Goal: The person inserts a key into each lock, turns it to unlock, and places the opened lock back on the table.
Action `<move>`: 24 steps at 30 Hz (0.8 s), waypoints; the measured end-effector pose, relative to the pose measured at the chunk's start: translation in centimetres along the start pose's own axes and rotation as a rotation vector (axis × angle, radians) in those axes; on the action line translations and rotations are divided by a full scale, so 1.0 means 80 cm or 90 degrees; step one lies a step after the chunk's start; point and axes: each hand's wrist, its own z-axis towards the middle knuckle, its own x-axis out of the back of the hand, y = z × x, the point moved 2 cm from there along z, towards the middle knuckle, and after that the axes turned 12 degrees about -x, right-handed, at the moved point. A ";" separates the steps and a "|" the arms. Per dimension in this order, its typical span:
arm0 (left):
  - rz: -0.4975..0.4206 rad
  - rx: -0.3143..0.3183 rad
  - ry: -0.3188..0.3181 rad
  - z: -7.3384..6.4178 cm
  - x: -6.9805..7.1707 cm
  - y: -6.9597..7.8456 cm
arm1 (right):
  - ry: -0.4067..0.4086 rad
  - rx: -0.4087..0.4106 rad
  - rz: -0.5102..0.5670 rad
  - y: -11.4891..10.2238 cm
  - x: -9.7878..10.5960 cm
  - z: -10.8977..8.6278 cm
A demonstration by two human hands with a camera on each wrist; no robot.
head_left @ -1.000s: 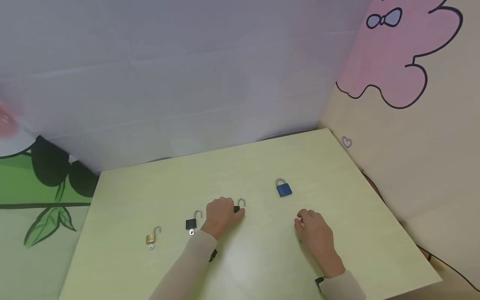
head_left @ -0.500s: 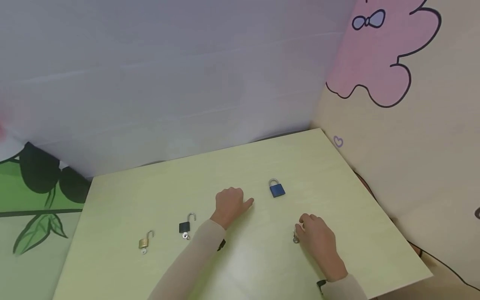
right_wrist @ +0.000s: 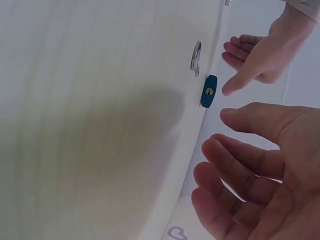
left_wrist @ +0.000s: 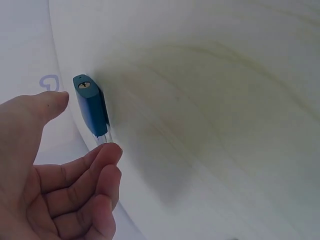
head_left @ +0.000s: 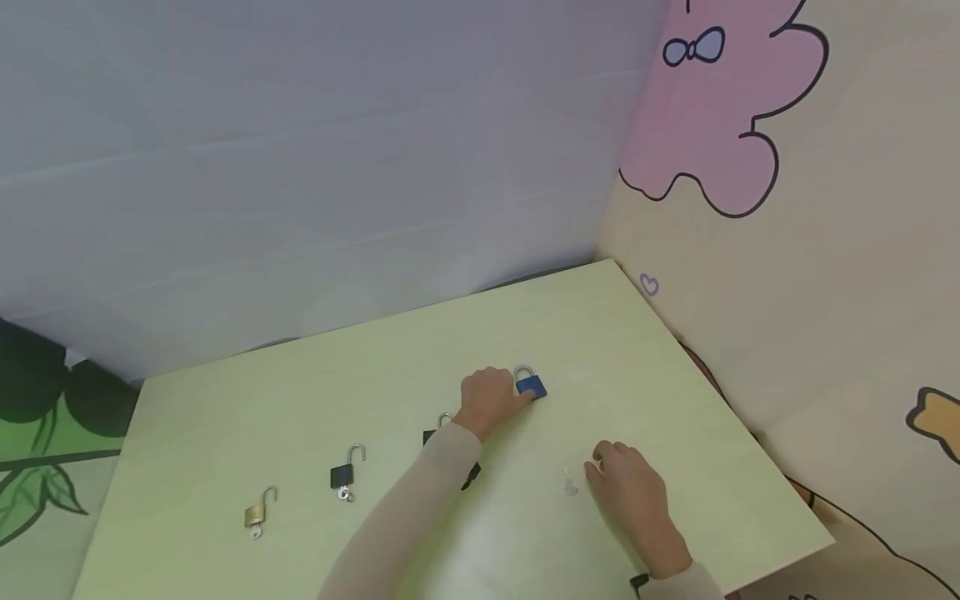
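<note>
A blue padlock [head_left: 531, 387] with its shackle closed lies on the table, its keyhole showing in the left wrist view. My left hand [head_left: 489, 398] is right beside it. The thumb [left_wrist: 52, 106] is near the keyhole end and the fingertips [left_wrist: 111, 152] overlap the shackle; I cannot tell whether they touch it. My right hand [head_left: 633, 492] hovers nearer the front, fingers loosely bent and holding nothing. Just left of it lie small silvery keys [head_left: 571, 485], also visible in the right wrist view as keys [right_wrist: 196, 59].
My left sleeve partly covers a black padlock [head_left: 428, 436]. Farther left are another black padlock [head_left: 341, 476] and a brass padlock [head_left: 255, 515], both with raised shackles and keys inserted. A wall [head_left: 712, 275] borders the table's right side.
My left hand has moved right, from the middle black padlock to the blue one. The keys beside my right hand now show fully, apart from its fingers. The head view has turned right.
</note>
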 end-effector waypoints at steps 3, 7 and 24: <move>0.000 0.005 -0.012 0.011 -0.006 0.003 | 0.000 -0.002 -0.002 0.000 -0.002 -0.001; 0.003 0.017 -0.031 0.027 -0.010 0.007 | 0.007 -0.004 0.004 -0.002 -0.005 -0.001; -0.048 0.057 -0.091 0.058 -0.020 0.011 | -0.068 -0.010 0.022 -0.008 -0.010 -0.007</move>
